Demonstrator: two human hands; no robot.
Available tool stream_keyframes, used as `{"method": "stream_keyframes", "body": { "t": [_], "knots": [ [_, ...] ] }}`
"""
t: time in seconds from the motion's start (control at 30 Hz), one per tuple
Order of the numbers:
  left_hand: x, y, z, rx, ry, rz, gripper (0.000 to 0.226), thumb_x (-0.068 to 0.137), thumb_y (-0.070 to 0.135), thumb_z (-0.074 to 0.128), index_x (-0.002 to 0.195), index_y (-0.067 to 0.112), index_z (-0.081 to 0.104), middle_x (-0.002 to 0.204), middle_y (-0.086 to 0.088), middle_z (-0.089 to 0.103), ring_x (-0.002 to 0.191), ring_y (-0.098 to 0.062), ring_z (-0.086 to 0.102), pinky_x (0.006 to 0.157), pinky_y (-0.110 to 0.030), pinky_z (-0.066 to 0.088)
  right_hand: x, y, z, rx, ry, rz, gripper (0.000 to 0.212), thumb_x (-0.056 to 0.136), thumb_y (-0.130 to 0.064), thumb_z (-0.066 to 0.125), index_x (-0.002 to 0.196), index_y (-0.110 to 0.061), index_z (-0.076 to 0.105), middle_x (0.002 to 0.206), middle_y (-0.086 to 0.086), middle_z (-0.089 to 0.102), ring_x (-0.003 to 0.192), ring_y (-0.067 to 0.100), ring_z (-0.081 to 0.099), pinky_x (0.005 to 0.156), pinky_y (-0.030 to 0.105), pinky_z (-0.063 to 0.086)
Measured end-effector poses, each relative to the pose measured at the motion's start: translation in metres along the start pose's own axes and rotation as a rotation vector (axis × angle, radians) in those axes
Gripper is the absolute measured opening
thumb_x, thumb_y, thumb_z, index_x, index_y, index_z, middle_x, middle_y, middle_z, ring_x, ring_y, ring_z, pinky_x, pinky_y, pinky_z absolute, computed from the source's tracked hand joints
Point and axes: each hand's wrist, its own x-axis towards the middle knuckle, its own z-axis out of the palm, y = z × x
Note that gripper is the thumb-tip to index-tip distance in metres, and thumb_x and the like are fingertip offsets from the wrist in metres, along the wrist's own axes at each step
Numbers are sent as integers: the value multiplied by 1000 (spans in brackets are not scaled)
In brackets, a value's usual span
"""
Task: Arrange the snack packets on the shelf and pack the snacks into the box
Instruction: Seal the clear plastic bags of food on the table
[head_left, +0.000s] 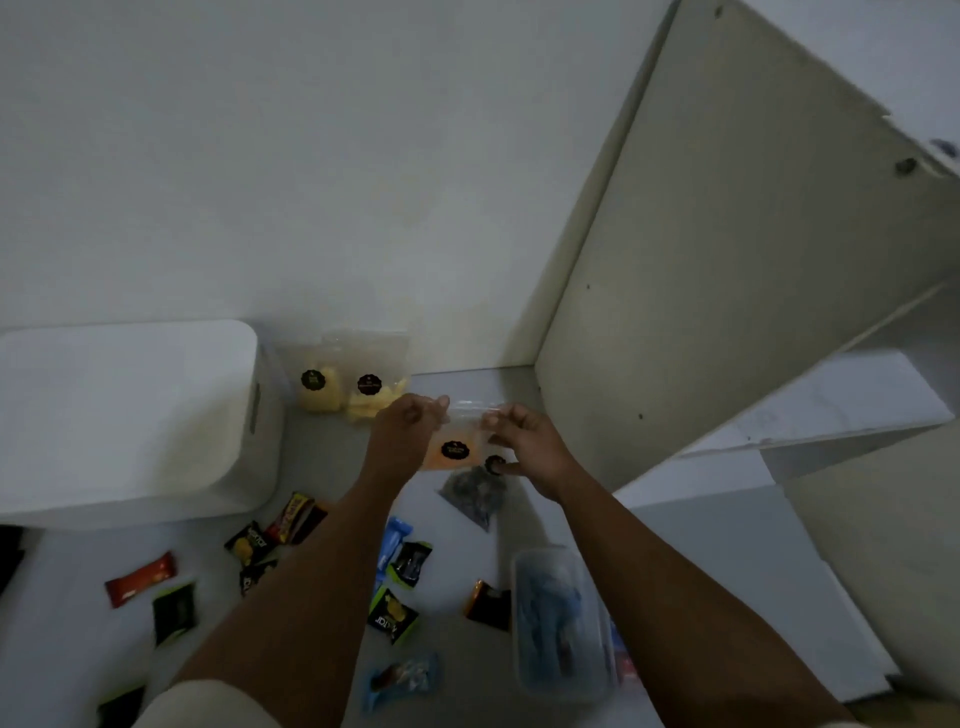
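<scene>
Both hands up at the back of the shelf surface (467, 379). My left hand (410, 421) and right hand (524, 441) pinch the top corners of a clear orange snack pouch (457, 441), holding it upright just above a dark pouch (475, 493). Two yellow pouches (343, 387) stand against the wall beside the white bin (130, 415). Clear box (561, 623) sits near my right forearm, small packets (395, 618) scattered around.

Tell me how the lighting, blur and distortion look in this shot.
Head view: dim, flat light with a grey cast; soft shadow beside the white box. Wide-angle bending tilts the shelf panel. Both hands and the clear packet are soft; labels on the loose snacks are unreadable.
</scene>
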Motion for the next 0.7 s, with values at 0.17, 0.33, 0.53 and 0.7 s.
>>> {"method": "stream_keyframes", "body": {
  "t": [0.17, 0.33, 0.53, 0.7],
  "knots": [
    [33, -25, 7, 90, -71, -165, 45, 91, 33, 71, 131, 19, 55, 126, -2, 59, 112, -20, 58, 90, -33, 49, 60, -14, 15, 8, 60, -14, 10, 99, -23, 60, 90, -20, 64, 97, 3, 69, 90, 20, 67, 74, 44, 53],
    [62, -38, 21, -17, -85, -356, 56, 94, 5, 65, 140, 18, 38, 111, 3, 50, 97, -15, 54, 74, -24, 51, 111, -8, 33, 21, 90, -33, 23, 100, -13, 57, 79, -19, 59, 87, 6, 66, 81, 27, 61, 68, 40, 49],
    [89, -47, 29, -143, -31, -361, 40, 92, -8, 60, 106, 29, 51, 98, -5, 59, 86, -19, 60, 65, -20, 48, 150, 0, 45, 60, 186, 5, 19, 101, -10, 54, 84, -14, 61, 88, 10, 66, 77, 30, 61, 63, 42, 54],
    [113, -48, 29, -172, 60, -302, 45, 92, -8, 58, 113, 31, 53, 91, 3, 55, 79, -11, 52, 68, -24, 46, 169, -5, 54, -36, 220, -75, 19, 100, -6, 54, 85, -15, 63, 81, 0, 65, 79, 20, 62, 78, 47, 59]
  ]
}}
